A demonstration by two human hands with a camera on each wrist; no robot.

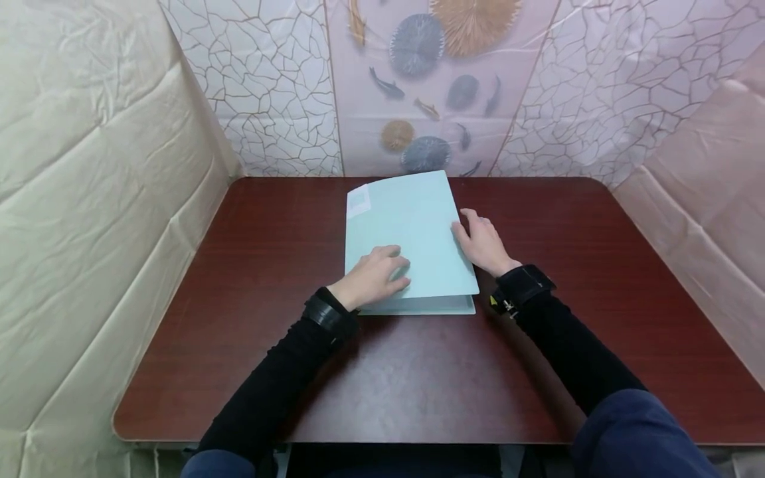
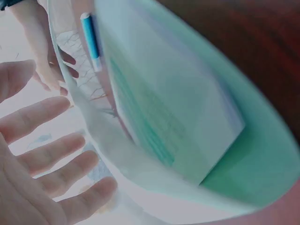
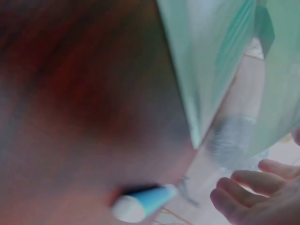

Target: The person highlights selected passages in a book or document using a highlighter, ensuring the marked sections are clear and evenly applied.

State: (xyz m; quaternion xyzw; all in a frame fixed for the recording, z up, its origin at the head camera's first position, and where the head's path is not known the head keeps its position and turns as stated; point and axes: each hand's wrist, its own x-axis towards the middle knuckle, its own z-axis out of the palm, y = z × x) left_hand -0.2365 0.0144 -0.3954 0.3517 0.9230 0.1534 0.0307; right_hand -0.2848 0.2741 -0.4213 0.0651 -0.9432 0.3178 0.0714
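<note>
A pale mint folder [image 1: 412, 232] with a white label at its top left corner lies on the brown table, its cover lifted at the near and right edges. Over the lower left of the cover is my left hand [image 1: 373, 275], fingers spread and palm down. At the right edge, my right hand [image 1: 483, 245] has its thumb by the cover's rim and its fingers extended. Inside the folder, the left wrist view shows a white sheet [image 2: 187, 93] with green strokes. A blue tube with a white cap [image 3: 145, 202] lies near the right fingers, hidden in the head view.
The brown table [image 1: 257, 265] has rounded corners. Cream cloth [image 1: 107, 199] hangs on the left, pinkish cloth [image 1: 699, 172] on the right. A patterned backdrop [image 1: 412, 86] rises right behind the table's far edge.
</note>
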